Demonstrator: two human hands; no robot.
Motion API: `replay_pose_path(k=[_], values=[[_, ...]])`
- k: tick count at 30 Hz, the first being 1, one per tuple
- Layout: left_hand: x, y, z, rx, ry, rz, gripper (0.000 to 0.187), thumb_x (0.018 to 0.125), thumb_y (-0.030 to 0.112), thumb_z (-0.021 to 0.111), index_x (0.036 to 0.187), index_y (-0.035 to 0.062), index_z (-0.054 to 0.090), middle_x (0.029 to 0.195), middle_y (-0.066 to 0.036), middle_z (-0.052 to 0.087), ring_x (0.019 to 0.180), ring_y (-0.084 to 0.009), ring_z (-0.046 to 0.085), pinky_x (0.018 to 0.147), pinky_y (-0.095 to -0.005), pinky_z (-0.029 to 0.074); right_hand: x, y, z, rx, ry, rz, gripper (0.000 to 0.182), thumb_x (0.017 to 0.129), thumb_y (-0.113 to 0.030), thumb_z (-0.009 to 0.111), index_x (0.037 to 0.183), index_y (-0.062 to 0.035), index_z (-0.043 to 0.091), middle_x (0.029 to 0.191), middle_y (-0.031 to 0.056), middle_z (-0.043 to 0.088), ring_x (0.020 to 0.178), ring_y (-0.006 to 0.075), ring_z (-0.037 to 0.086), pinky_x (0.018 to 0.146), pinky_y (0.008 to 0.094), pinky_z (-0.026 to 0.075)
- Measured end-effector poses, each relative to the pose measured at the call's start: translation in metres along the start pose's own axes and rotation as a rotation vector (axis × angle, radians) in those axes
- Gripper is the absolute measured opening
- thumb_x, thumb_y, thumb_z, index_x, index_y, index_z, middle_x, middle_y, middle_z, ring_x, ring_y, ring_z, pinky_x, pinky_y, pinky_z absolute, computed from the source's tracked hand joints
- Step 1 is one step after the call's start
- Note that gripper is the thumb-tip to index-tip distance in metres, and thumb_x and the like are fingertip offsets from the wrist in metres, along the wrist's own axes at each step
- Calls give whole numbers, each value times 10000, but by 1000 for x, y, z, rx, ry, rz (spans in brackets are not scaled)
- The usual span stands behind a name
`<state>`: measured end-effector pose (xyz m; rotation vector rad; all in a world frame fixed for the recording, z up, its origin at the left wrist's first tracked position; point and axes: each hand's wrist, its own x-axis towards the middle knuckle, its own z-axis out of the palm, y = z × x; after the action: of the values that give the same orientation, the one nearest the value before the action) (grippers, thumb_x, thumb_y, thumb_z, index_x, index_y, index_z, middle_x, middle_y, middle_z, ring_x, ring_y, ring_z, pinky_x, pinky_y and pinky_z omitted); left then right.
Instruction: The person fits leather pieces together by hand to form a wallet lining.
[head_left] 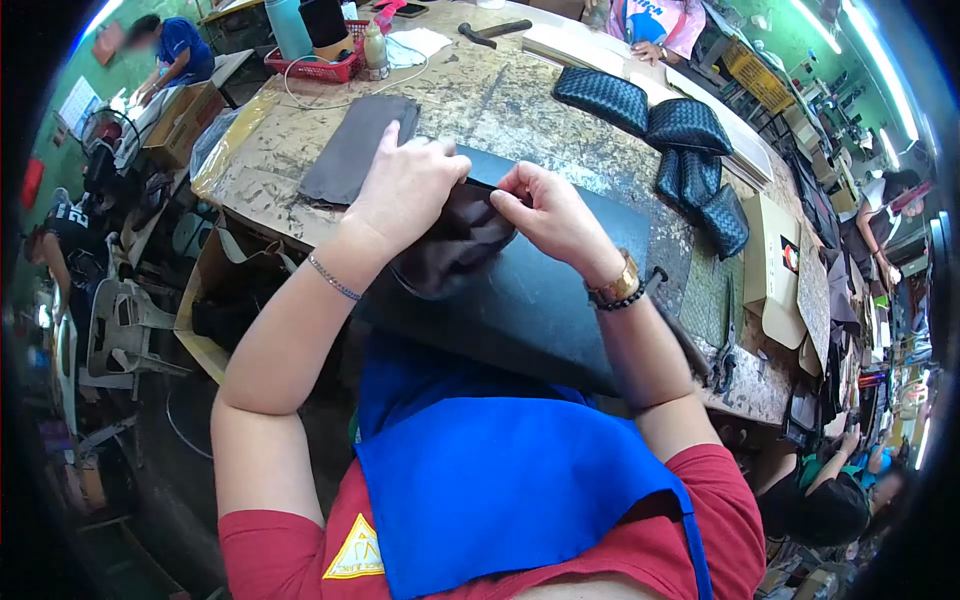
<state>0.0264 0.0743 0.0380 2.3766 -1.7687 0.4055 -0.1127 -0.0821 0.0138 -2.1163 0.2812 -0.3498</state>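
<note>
A dark brown, shiny pouch-like piece of soft material (455,250) hangs folded between my hands. My left hand (408,185) pinches its upper edge, with the index finger pointing away. Close by, my right hand (552,212) grips the same edge between thumb and fingers. Beneath both hands lies a smooth black board (560,310), which reaches over the table's near edge. A stack of flat dark brown pieces (355,150) rests just beyond my left hand. The fingers partly hide the held edge.
Several black woven-pattern pouches (600,100) lie to the right. A hammer (494,33) and a red basket (318,68) with bottles stand at the back. Scissors (727,345) lie near the right edge. A person in pink (655,25) is across the worn table (470,95).
</note>
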Motion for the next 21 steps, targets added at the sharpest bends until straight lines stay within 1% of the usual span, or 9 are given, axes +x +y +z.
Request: replay_pose_path(k=[4, 5, 8, 9, 12, 13, 16, 17, 21], values=[[-10, 2, 3, -159, -64, -16, 176, 759, 130, 643, 929, 103, 673, 1122, -60, 623, 1083, -259, 609, 1057, -603, 357, -8, 11, 13, -43, 149, 27, 216, 885, -193, 652, 941, 14, 629, 812, 169, 688, 719, 237, 667, 672, 353, 523], [-11, 0, 1, -226, -223, -52, 212, 740, 184, 675, 926, 83, 670, 1194, -63, 600, 1133, -268, 587, 1070, -621, 340, -13, 9, 13, -92, 158, 81, 201, 886, -188, 649, 934, 6, 629, 828, 178, 691, 718, 251, 668, 672, 360, 522], [-27, -9, 12, -299, -60, -9, 227, 726, 212, 705, 890, 60, 660, 1229, -69, 598, 1169, -280, 578, 1063, -617, 340, -21, 11, 8, -99, 200, 66, 197, 888, -185, 646, 934, 6, 632, 830, 169, 696, 717, 241, 667, 675, 359, 523], [-27, -12, 10, -383, -43, 36, 230, 754, 228, 731, 856, 39, 649, 1270, -100, 590, 1180, -301, 577, 1043, -529, 385, -24, 9, 6, -80, 201, 93, 196, 888, -187, 648, 936, 2, 636, 826, 164, 697, 711, 235, 661, 673, 354, 522], [-32, -16, 15, -685, -34, -47, 221, 815, 230, 732, 835, 26, 650, 1266, -142, 592, 1136, -311, 594, 1005, -414, 424, -25, 22, 6, -52, 216, 83, 196, 885, -187, 654, 932, 2, 644, 827, 150, 702, 705, 215, 654, 672, 345, 521], [-34, -17, 20, -802, -54, -139, 210, 898, 220, 696, 868, 14, 680, 1266, -155, 596, 1101, -260, 602, 962, -324, 441, -25, 27, 5, -38, 206, 74, 199, 886, -194, 658, 931, 0, 649, 827, 141, 703, 707, 204, 653, 673, 342, 521], [-40, -28, 45, -1079, -45, -273, 259, 932, 236, 669, 908, -19, 706, 1221, -147, 626, 1048, -229, 629, 929, -308, 463, -23, 32, 2, 16, 169, 74, 212, 890, -211, 670, 929, -3, 664, 824, 115, 707, 718, 172, 652, 675, 330, 520], [-41, -31, 51, -1142, -51, -270, 213, 950, 194, 659, 959, -7, 730, 1221, -97, 638, 1083, -141, 576, 946, -297, 445, -23, 30, 1, 42, 151, 88, 216, 891, -215, 672, 929, -3, 669, 822, 107, 707, 726, 162, 652, 677, 325, 520], [-46, -32, 55, -1239, 0, -298, 216, 904, 209, 719, 926, -3, 751, 1085, -104, 696, 976, -144, 625, 904, -294, 473, -20, 34, -5, 92, 79, 61, 228, 899, -223, 677, 939, 1, 677, 818, 88, 706, 751, 141, 653, 689, 309, 521]])
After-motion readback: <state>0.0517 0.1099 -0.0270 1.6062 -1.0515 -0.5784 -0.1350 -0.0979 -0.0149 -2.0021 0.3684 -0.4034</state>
